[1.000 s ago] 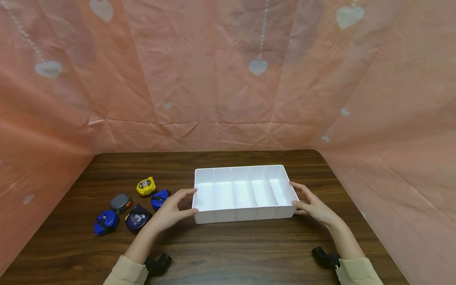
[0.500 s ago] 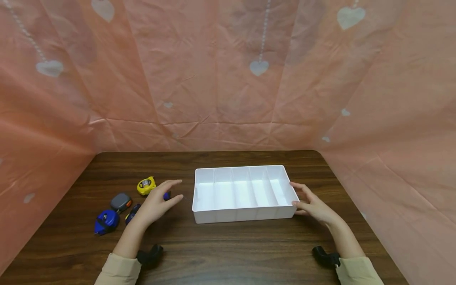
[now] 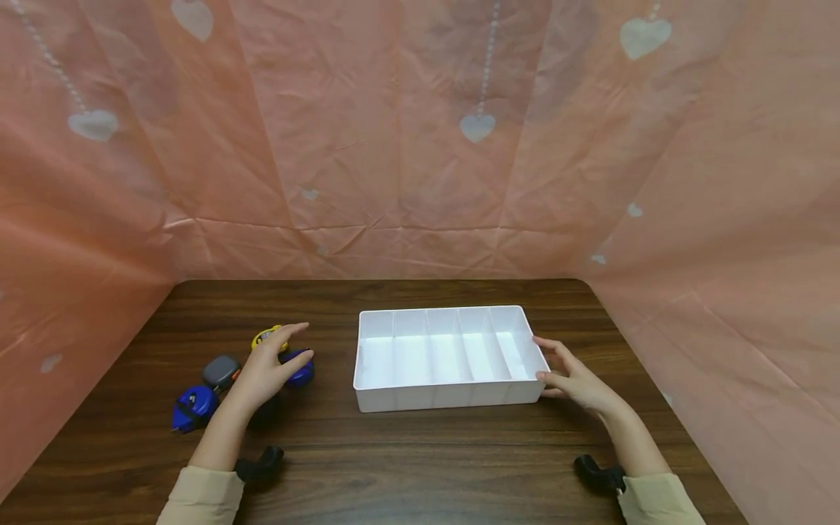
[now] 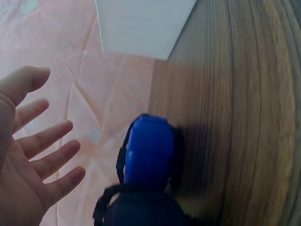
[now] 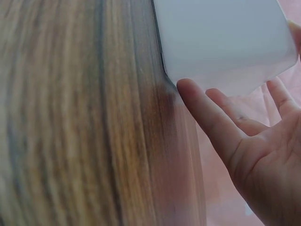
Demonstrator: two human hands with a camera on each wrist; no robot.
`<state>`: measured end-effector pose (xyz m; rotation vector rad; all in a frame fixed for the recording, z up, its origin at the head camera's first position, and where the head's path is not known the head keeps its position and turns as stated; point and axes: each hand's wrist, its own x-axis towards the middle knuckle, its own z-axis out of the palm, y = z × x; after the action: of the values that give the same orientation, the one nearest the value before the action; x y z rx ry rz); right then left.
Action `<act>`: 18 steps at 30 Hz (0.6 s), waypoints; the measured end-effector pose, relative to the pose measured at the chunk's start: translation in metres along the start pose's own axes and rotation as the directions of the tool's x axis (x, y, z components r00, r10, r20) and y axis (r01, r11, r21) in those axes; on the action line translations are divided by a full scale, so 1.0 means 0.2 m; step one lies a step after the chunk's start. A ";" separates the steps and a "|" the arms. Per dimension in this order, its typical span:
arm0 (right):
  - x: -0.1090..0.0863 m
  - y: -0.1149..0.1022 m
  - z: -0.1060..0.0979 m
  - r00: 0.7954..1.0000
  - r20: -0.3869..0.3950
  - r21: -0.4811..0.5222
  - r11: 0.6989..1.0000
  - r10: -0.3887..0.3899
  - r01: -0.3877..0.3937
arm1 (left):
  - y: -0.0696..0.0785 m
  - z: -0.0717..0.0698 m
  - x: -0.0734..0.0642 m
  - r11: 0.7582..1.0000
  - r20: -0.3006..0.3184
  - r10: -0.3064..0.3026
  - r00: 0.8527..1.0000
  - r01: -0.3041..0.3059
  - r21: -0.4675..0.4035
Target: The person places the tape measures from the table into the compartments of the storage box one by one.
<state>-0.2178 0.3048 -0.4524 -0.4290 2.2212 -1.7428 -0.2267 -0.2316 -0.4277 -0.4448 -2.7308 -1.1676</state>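
Observation:
A white five-slot-looking divided tray (image 3: 446, 396) lies on the wooden table, its compartments bare. At its right end is my right hand (image 3: 580, 383), thumb at the near corner and fingers at the rim; the right wrist view shows the fingers nearly straight against the outer wall. My left hand (image 3: 262, 373), fingers spread and holding nothing, hovers above several tape measures. Beside its thumb sits a blue tape measure (image 3: 300, 372); a yellow tape measure (image 3: 261, 338) lies behind the fingers. A dark tape measure (image 4: 141, 209), mostly hidden by the arm in the head view, shows in the left wrist view.
Left of the left forearm lie a grey tape measure (image 3: 220, 372) and another blue tape measure (image 3: 195, 408). A pink cloth (image 3: 407, 160) with heart prints hangs behind the table (image 3: 407, 467) and along both sides.
My left hand has let go of the tray's left end and moved left over the tape measures, its fingers spread. The right hand stays at the tray, which has hardly moved.

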 end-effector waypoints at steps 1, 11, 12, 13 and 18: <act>0.00 0.00 0.00 1.000 -0.001 0.000 1.000 0.000 0.000 | -0.01 -0.01 0.00 1.000 -0.008 0.001 1.000 -0.001 0.010; 0.00 0.00 0.00 1.000 0.000 -0.001 1.000 0.000 0.000 | -0.10 -0.08 0.01 0.997 -0.067 0.012 0.998 -0.007 0.074; 0.00 0.00 0.00 1.000 -0.001 0.000 1.000 -0.001 0.001 | -0.11 -0.09 0.02 0.997 -0.079 0.016 0.997 -0.010 0.073; 0.00 0.00 0.00 1.000 -0.001 -0.001 1.000 -0.002 0.002 | -0.12 -0.09 0.02 0.997 -0.087 0.020 0.996 -0.013 0.073; 0.00 0.00 -0.01 1.000 0.002 -0.001 1.000 -0.006 0.006 | -0.15 -0.12 0.02 0.998 -0.117 0.008 0.993 -0.001 0.061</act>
<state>-0.2180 0.3060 -0.4531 -0.4378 2.2225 -1.7434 -0.2402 -0.2688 -0.4310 -0.3629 -2.6550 -1.0705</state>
